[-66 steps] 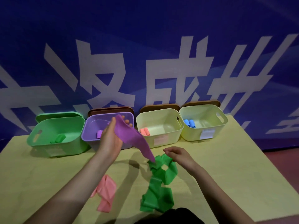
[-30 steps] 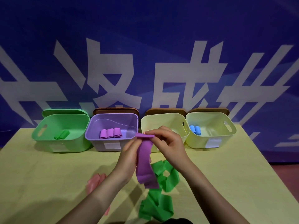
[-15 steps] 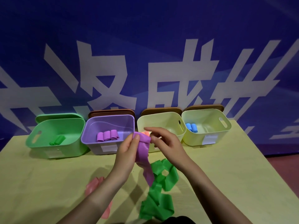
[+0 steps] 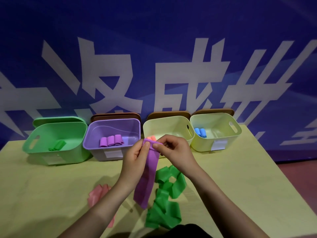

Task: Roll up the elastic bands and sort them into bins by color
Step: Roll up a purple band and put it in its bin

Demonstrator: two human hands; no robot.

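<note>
Both hands pinch the top end of a purple elastic band (image 4: 147,176), which hangs flat down toward the table. My left hand (image 4: 135,157) grips its left corner and my right hand (image 4: 173,152) its right corner, thumbs on the folded top edge. A loose green band (image 4: 166,200) lies crumpled on the table below my right wrist. A pink band (image 4: 97,196) lies partly hidden under my left forearm. The purple bin (image 4: 96,133) holds three purple rolls (image 4: 111,140).
Four bins stand in a row at the table's back: a green bin (image 4: 42,131) with green rolls (image 4: 57,145), the purple one, a pale yellow bin (image 4: 171,122) with pink rolls (image 4: 151,138), and another pale bin (image 4: 221,121) with blue rolls (image 4: 200,132). A blue banner wall rises behind.
My left hand held the purple band up alone; my right hand then left the green band and joined it. The band now hangs straighter, gripped at its top end by both hands.
</note>
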